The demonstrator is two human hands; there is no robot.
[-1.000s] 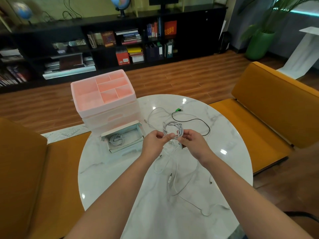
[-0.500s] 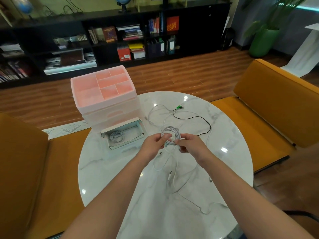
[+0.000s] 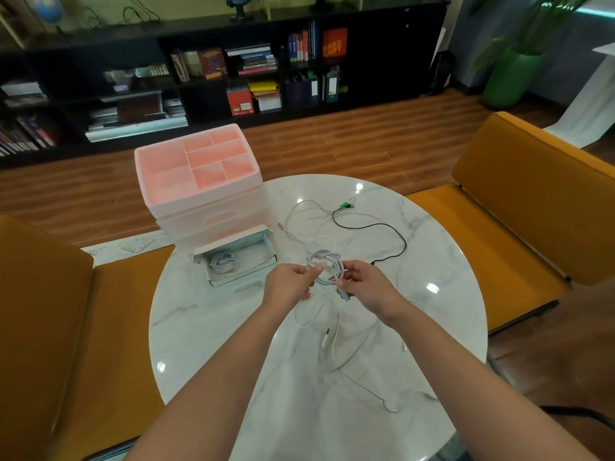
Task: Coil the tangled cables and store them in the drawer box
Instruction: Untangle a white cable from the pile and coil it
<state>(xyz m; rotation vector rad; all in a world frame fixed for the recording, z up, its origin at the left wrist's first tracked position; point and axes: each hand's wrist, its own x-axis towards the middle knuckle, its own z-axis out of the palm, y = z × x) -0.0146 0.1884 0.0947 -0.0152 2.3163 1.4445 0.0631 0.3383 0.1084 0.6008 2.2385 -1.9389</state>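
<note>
White coil [image 3: 325, 265] — between both grips

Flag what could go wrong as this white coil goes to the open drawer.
Both hands, left and right, pinch the white coil; letting go with either could let it spring open. Its plug end hangs over the loose white cables and may snag them. The drawer already holds a coiled cable.
</note>
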